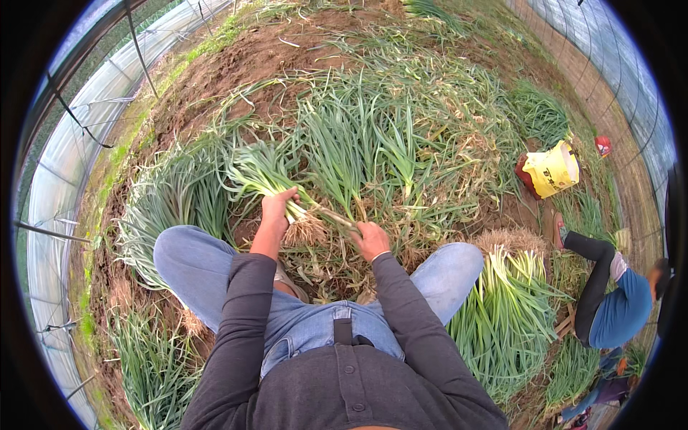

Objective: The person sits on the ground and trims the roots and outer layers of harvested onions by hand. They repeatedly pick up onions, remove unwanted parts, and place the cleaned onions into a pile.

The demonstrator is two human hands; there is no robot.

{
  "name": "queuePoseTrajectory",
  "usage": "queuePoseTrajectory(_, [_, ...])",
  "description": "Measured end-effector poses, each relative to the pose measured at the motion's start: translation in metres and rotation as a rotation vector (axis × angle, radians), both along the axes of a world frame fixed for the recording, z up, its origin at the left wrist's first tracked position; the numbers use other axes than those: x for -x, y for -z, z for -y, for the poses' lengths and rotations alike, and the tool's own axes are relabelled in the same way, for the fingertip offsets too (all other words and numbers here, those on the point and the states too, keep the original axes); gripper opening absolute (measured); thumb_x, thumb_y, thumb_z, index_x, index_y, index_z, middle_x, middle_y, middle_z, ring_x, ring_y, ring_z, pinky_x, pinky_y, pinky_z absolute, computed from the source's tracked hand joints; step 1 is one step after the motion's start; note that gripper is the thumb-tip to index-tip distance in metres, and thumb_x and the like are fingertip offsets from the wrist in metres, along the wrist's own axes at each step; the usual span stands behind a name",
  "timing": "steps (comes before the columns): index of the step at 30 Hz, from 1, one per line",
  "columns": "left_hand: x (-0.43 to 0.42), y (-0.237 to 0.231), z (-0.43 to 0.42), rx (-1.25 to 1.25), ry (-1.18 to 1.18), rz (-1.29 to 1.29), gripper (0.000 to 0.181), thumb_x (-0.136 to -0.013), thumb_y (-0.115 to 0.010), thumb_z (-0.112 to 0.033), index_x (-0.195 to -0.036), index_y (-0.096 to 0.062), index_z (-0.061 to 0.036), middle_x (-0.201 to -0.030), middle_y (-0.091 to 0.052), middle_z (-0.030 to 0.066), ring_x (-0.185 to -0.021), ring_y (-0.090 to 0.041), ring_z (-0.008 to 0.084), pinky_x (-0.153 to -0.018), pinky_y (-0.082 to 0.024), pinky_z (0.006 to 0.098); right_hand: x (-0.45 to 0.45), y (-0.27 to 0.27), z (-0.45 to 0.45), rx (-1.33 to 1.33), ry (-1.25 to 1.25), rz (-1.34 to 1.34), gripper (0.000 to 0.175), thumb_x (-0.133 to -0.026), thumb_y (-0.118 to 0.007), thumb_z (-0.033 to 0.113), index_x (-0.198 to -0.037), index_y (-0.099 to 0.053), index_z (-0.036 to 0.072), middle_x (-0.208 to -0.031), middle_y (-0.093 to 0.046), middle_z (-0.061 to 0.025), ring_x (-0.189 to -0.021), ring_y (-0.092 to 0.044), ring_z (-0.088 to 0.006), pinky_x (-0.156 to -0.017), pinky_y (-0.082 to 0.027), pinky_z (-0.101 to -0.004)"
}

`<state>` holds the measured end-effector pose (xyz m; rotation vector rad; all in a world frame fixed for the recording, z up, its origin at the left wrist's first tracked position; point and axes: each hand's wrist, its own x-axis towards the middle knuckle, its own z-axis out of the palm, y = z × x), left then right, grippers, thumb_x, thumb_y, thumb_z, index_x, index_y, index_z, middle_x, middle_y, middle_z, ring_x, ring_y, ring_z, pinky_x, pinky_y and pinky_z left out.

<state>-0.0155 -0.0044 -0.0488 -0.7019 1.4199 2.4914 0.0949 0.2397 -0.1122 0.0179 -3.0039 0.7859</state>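
Observation:
My left hand grips a bunch of long-leaved allium plants, probably green garlic or leeks. Their pale stems and bushy brown roots point toward my right, and the leaves fan away to the upper left. My right hand is closed on the lower end of a single brownish stalk, which slants up toward the bunch; its root end is hidden by the fingers. Just beyond my hands lie loose unbunched plants with green leaves. A large heap of leaves lies by my left knee.
By my right knee a thick pile of trimmed plants lies roots outward. A yellow and dark red bucket bearing writing lies tipped at right. A co-worker in blue sits bent over farther right. Plastic-sheeted greenhouse walls run along both sides.

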Motion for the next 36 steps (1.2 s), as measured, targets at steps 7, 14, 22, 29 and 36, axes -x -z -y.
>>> queuePoseTrajectory(7, [0.011,-0.025,0.043,-0.209,-0.029,-0.087,0.007,-0.085,-0.063,-0.005,-0.087,-0.060,0.0009,-0.067,-0.059,0.0050,-0.057,-0.058,0.0138,-0.054,-0.053,0.0274,0.004,-0.021,-0.032,-0.101,0.388,0.380,0.035,-0.090,-0.056,0.034,-0.112,-0.062,0.007,-0.114,-0.054,-0.0197,-0.099,-0.058,-0.0359,-0.084,-0.047,-0.0446])
queuePoseTrajectory(14, [-0.011,-0.004,-0.002,-0.145,0.175,-0.018,0.010,-0.085,-0.063,-0.007,-0.091,-0.060,0.0000,-0.067,-0.059,0.0034,-0.054,-0.058,0.0133,-0.046,-0.050,0.0279,0.028,-0.071,0.029,0.968,-0.072,0.191,0.038,-0.086,-0.066,0.023,-0.115,-0.060,0.000,-0.111,-0.060,-0.0139,-0.092,-0.061,-0.0204,-0.081,-0.051,-0.0332])
queuePoseTrajectory(22, [-0.002,-0.009,0.017,-0.212,0.075,-0.033,0.010,-0.087,-0.061,-0.006,-0.094,-0.060,0.0008,-0.067,-0.058,0.0023,-0.056,-0.057,0.0124,-0.050,-0.049,0.0253,0.006,-0.024,-0.009,0.604,0.459,-0.129,0.016,-0.078,-0.069,0.011,-0.087,-0.067,-0.001,-0.081,-0.066,-0.0128,-0.073,-0.062,-0.0223,-0.069,-0.051,-0.0347])
queuePoseTrajectory(29, [-0.009,-0.010,-0.004,-0.186,0.072,-0.024,0.008,-0.083,-0.063,0.002,-0.089,-0.058,0.0037,-0.070,-0.059,0.0065,-0.058,-0.057,0.0140,-0.052,-0.051,0.0261,0.013,-0.062,-0.014,0.353,0.087,-0.197,0.055,-0.078,-0.072,0.036,-0.119,-0.058,0.002,-0.117,-0.059,-0.0167,-0.104,-0.059,-0.0275,-0.089,-0.048,-0.0394])
queuePoseTrajectory(36, [-0.020,-0.005,-0.015,-0.157,0.145,0.028,0.005,-0.086,-0.061,-0.002,-0.089,-0.060,0.0013,-0.067,-0.059,0.0039,-0.054,-0.057,0.0136,-0.050,-0.050,0.0254,0.022,-0.055,0.073,0.930,0.148,-0.025,0.015,-0.080,-0.070,0.006,-0.092,-0.068,-0.004,-0.083,-0.069,-0.0089,-0.072,-0.063,-0.0116,-0.066,-0.051,-0.0252])
